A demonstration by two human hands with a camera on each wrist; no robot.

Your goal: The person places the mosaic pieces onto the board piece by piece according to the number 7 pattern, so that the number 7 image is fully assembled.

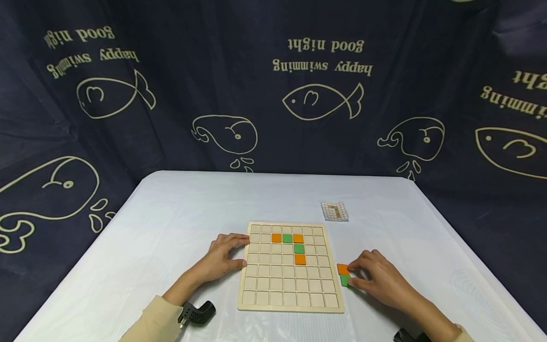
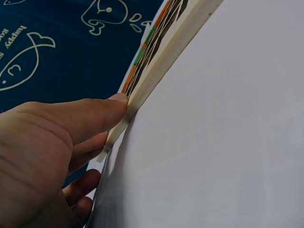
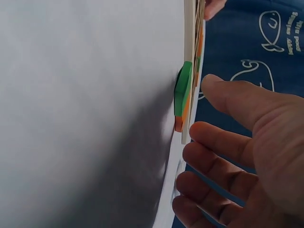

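A wooden grid board (image 1: 252,306) lies on the table. Three orange tiles and two green tiles sit in its upper cells, among them a green tile (image 1: 298,248) and an orange tile (image 1: 300,259). My left hand (image 1: 222,259) rests at the board's left edge, thumb and fingers spread along it. Beyond the right edge lie a loose orange tile (image 1: 343,269) and a loose green tile (image 1: 344,280), side by side. My right hand (image 1: 380,280) is beside this pair with fingers relaxed; in the right wrist view its thumb and fingers are apart, with nothing pinched between them.
A small printed card (image 1: 335,211) with a coloured grid pattern lies beyond the board's upper right corner. White cloth (image 1: 192,204) covers the table. Behind it hangs a dark curtain (image 1: 171,142) with fish and whale drawings.
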